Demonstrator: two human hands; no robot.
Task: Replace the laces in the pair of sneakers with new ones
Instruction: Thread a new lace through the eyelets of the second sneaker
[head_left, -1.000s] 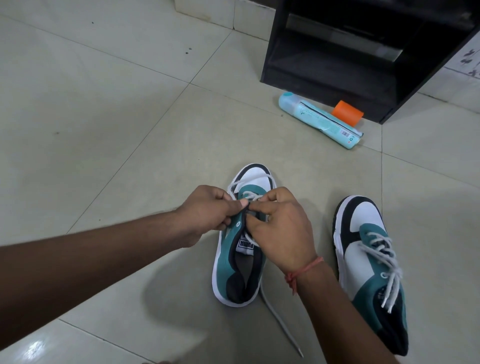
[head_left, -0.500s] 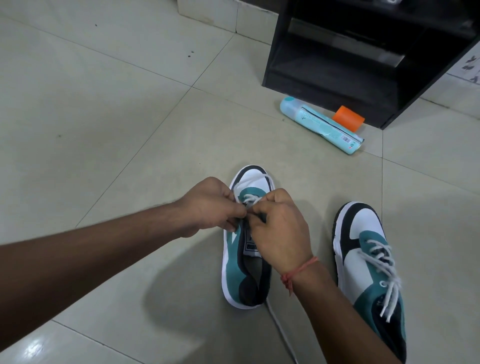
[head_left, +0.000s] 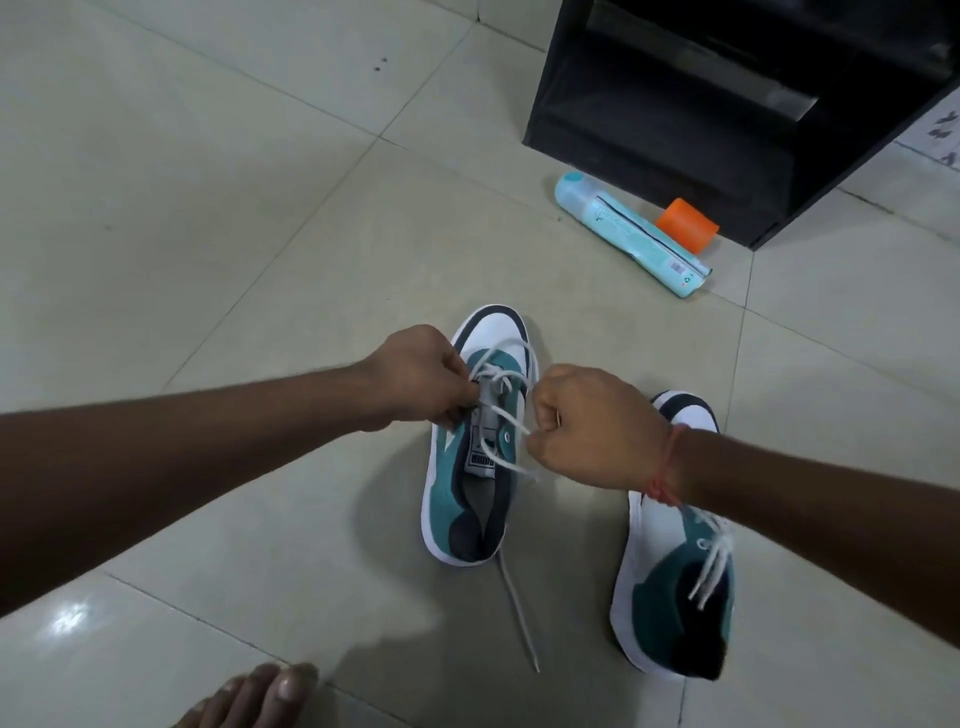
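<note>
Kneeling or sitting over a tiled floor (head_left: 208, 208), a person is working on the nearer of two teal, white and black sneakers. The left hand (head_left: 415, 376) is gripping the left side of the left sneaker (head_left: 467, 478) at the eyelets, fingers curled around the white lace (head_left: 498, 410) there. The right hand (head_left: 592, 423) is closed in a fist just right of the tongue, pinching a strand of the same lace, which is running slack across the tongue. A loop of lace is lying over the toe, and a loose end is trailing on the floor behind the heel. The right sneaker (head_left: 675, 597) is standing just beside, partly under the right forearm, still laced in white. A red thread (head_left: 667, 462) is circling the right wrist. Farther off, a light blue tube (head_left: 628, 234) and an orange cap (head_left: 685, 223) are lying beside a black cabinet (head_left: 701, 104). Bare toes (head_left: 260, 696) are showing at the bottom edge.
</note>
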